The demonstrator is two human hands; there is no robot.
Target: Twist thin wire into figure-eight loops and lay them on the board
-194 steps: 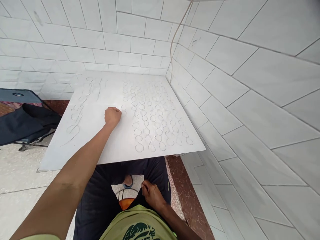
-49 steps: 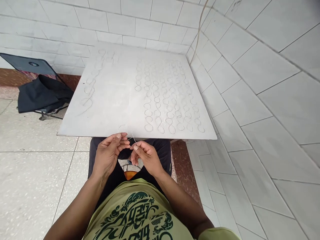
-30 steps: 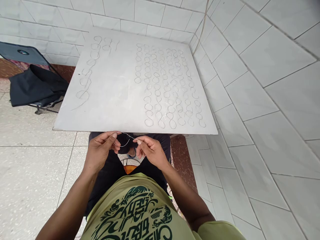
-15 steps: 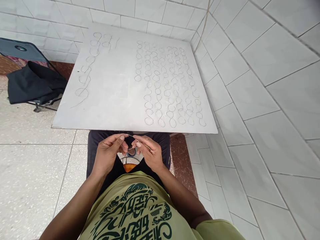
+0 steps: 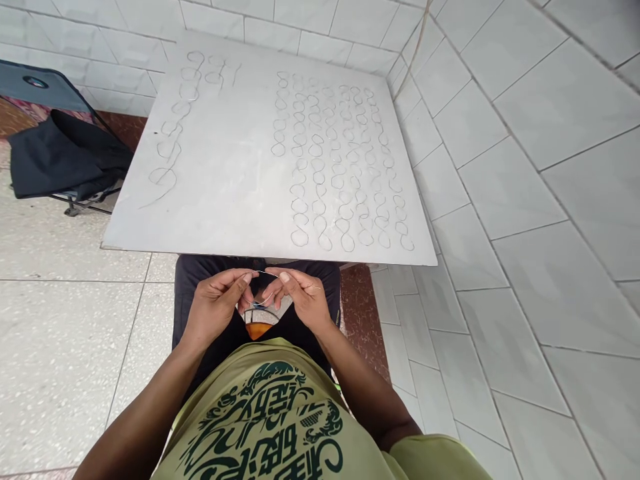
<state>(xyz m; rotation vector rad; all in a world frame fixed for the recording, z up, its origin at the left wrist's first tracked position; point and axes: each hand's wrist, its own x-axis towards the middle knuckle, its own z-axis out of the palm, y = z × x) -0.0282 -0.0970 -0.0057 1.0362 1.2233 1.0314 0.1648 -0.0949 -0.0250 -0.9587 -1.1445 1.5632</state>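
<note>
My left hand [image 5: 216,305] and my right hand [image 5: 301,299] are close together over my lap, just below the near edge of a white board [image 5: 235,167]. Both pinch a thin piece of wire [image 5: 267,295] that curves in a loop between the fingertips. On the board lie several rows of bent figure-eight wire pieces [image 5: 340,173] on the right. A looser chain of wire loops [image 5: 173,130] runs down the left side.
A white tiled wall [image 5: 500,167] rises close on the right and behind the board. A folding chair with dark cloth [image 5: 60,160] stands at the left on the speckled floor [image 5: 65,333]. A thin cord [image 5: 417,47] hangs in the wall corner.
My left hand left the board and came down to my lap to meet the right hand. Over the last second the wire between my fingers has gone from a loose strand to a curved loop.
</note>
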